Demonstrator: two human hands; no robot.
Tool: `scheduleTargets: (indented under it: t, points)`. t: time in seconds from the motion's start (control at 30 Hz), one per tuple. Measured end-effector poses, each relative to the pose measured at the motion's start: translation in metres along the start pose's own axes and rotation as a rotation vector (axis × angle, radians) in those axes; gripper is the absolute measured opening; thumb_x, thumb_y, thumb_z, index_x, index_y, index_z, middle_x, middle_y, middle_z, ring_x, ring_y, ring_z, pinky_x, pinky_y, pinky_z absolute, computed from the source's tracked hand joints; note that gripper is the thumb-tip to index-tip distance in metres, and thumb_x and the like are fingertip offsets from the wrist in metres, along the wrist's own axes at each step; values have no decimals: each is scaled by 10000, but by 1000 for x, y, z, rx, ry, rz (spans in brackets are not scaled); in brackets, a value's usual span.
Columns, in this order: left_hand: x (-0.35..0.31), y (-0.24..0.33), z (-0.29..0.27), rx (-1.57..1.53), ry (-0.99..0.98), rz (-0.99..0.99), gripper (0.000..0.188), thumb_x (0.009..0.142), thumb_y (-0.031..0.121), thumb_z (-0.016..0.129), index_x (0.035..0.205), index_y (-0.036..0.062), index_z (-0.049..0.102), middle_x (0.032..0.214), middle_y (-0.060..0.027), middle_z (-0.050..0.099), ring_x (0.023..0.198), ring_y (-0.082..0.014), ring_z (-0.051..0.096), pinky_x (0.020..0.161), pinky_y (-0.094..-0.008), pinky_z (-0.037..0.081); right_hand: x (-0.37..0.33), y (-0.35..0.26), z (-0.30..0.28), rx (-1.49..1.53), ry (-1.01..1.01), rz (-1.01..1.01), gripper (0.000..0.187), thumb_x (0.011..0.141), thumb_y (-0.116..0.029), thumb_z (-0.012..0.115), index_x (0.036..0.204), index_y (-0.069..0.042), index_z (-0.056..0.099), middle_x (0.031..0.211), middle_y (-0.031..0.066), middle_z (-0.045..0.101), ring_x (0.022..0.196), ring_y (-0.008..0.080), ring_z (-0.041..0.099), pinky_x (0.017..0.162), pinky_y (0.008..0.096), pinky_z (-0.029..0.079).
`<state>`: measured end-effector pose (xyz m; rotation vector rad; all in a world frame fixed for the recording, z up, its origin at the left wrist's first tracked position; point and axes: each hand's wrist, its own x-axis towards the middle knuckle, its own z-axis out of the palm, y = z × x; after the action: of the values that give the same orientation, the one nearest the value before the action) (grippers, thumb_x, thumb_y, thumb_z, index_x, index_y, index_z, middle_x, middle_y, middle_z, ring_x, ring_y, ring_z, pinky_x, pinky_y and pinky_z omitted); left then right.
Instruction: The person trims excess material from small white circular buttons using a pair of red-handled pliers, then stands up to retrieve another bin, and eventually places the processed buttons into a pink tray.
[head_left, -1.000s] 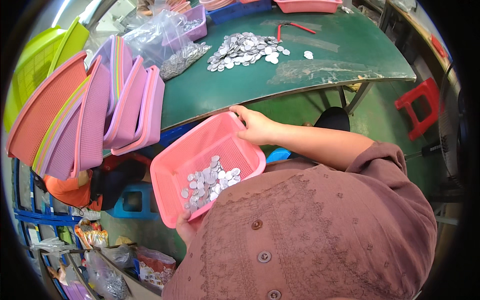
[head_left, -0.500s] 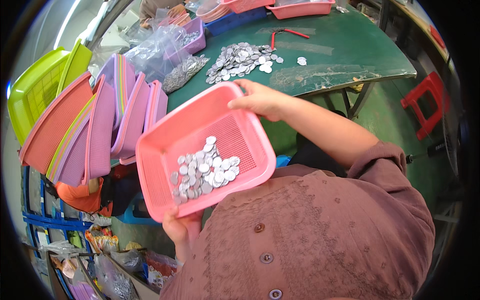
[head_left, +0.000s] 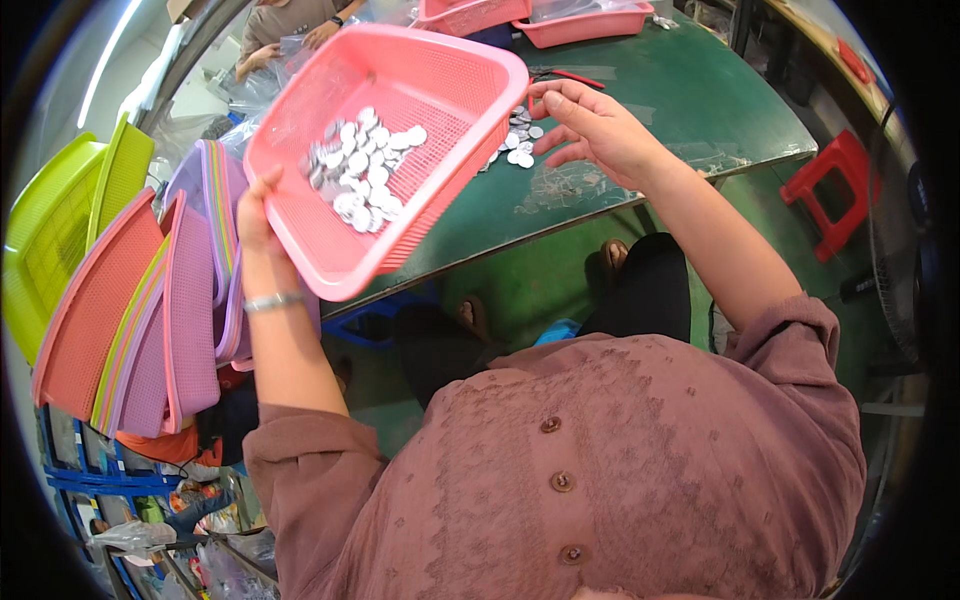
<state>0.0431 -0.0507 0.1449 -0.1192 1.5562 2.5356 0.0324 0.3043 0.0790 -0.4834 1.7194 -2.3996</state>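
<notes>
A pink plastic basket [head_left: 330, 265] is held up, tilted, over the near left part of the green table. My left hand [head_left: 258, 215] grips its left rim, thumb over the edge. Small silver discs [head_left: 362, 165] lie in a heap on the basket's slotted bottom. My right hand [head_left: 595, 128] is off the basket, just right of its right corner, with fingers apart and nothing in them. Below that hand, part of a pile of similar discs [head_left: 516, 140] shows on the table; the basket hides the rest. Red-handled pliers [head_left: 575, 78] lie behind my right fingers.
Stacked lilac, red and green baskets [head_left: 190, 300] stand at the left. More pink baskets [head_left: 590, 27] sit on the table's [head_left: 690, 110] far side. Another person's hands [head_left: 262, 58] work at the far left. A red stool [head_left: 828, 190] stands at the right; a blue stool is partly under the table.
The basket has risen and moved away from my body, over the table. My right hand has let go of its rim. My left hand still holds it, now at the left side.
</notes>
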Motion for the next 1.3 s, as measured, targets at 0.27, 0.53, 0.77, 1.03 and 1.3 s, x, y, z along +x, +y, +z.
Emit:
scheduleTargets:
  t: [0.27,0.53,0.77,1.03,1.3]
  points:
    - [77,83,-35,253,-293,-363,436,736,120,515,1109,-97,455,922,-240,596,854,-340,608,784,-473,503,79,84,-8,-1088,-363,-378,222,740,-99,566,948,-37,615,936,133,576,898,311,545,800,387,438]
    - [127,122,-10,265,-175,-293,375,775,118,475,1074,-109,482,953,-234,603,807,-328,626,729,-429,537,129,105,33,-617,-283,-230,228,815,-142,520,991,-20,598,972,143,599,870,276,587,741,355,463]
    - [181,17,49,165,-93,-153,207,763,83,476,918,-51,502,818,-184,584,731,-305,608,682,-424,530,47,3,-55,359,107,-140,621,867,-552,359,1212,-39,414,1086,165,561,917,269,589,726,368,500]
    - [193,-154,197,-99,-269,-324,362,864,222,464,1130,-18,416,1073,-195,518,975,-337,521,886,-501,404,-4,-54,-161,55,563,-177,443,798,-102,497,1214,-13,376,1145,110,518,1014,196,546,832,349,473]
    - [222,-161,159,803,-434,-98,351,842,201,555,1100,-35,534,1003,-155,592,900,-242,583,760,-316,476,-6,-37,-297,277,613,1,297,747,-69,471,1009,66,514,976,170,597,840,245,609,790,352,504]
